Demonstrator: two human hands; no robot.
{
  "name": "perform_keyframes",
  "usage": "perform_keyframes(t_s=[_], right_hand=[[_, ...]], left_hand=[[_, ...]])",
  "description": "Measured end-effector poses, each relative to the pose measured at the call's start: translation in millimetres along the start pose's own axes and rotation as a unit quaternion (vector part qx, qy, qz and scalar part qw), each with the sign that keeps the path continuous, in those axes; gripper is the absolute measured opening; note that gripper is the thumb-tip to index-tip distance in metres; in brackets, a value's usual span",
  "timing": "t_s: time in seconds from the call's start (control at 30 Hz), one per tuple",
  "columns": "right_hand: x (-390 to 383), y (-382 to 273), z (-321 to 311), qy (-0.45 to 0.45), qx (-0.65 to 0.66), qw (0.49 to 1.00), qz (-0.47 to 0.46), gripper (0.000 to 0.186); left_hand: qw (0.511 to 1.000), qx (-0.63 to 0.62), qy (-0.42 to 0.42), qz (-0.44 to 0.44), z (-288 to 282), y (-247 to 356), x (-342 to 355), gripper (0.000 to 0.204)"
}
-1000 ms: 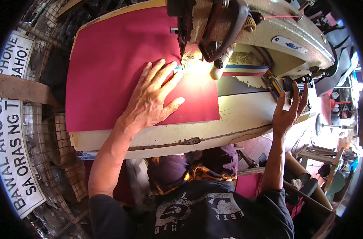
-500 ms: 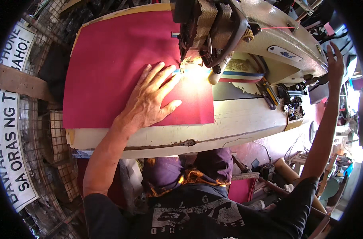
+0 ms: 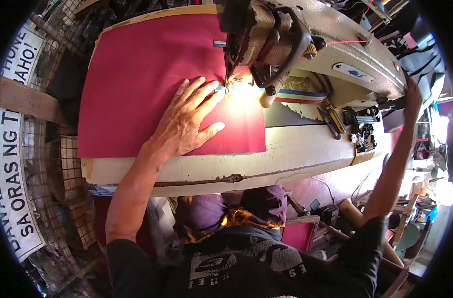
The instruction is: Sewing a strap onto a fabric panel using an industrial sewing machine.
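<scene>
My left hand (image 3: pixel 189 119) lies flat, its fingers spread, on a large dark red sheet (image 3: pixel 122 99). Its fingertips are just left of the needle area of a sewing machine (image 3: pixel 335 54). A short striped band piece (image 3: pixel 219 43) rests on the sheet. Another striped band (image 3: pixel 303 95), blue, white and red, curves through the machine's arm opening and leads toward the lit needle. At the machine's far right end, my right hand (image 3: pixel 413 99) is raised against the end of the housing, where the handwheel would be. Its fingers are mostly hidden.
Scissors or snips with yellow-and-black handles (image 3: pixel 335 118) lie on the pale machine table (image 3: pixel 296 144). Beside them is a small black mechanism (image 3: pixel 364 134). Wire mesh with a white sign (image 3: pixel 25 198) stands at the left. A red panel (image 3: pixel 300 236) is below the table.
My right hand has come down from an open, raised position to the right end of the machine. My left hand stays flat on the sheet. The view has shifted slightly.
</scene>
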State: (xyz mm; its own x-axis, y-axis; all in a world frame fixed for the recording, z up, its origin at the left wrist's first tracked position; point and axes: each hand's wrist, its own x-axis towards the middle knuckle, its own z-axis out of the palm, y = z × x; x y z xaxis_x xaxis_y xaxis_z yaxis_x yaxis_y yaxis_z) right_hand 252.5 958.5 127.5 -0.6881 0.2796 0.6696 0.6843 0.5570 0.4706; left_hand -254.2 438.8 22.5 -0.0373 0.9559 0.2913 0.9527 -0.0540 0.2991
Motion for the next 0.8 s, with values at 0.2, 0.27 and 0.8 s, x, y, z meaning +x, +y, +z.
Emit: perform_keyframes(t_s=[0.2, 0.27, 0.8], right_hand=[[-100, -80, 3, 0.079, 0.157, 0.931, 0.321, 0.031], [-69, -73, -15, 0.129, 0.282, 0.884, 0.349, 0.039], [104, 4, -13, -0.250, 0.090, 0.948, -0.178, 0.039]], left_hand=[[1.000, 0.009, 0.003, -0.011, 2, 1, 6, 0.062], [1.000, 0.014, -0.011, 0.005, 2, 0, 8, 0.061], [0.984, 0.162, 0.023, -0.077, 13, 15, -6, 0.056]])
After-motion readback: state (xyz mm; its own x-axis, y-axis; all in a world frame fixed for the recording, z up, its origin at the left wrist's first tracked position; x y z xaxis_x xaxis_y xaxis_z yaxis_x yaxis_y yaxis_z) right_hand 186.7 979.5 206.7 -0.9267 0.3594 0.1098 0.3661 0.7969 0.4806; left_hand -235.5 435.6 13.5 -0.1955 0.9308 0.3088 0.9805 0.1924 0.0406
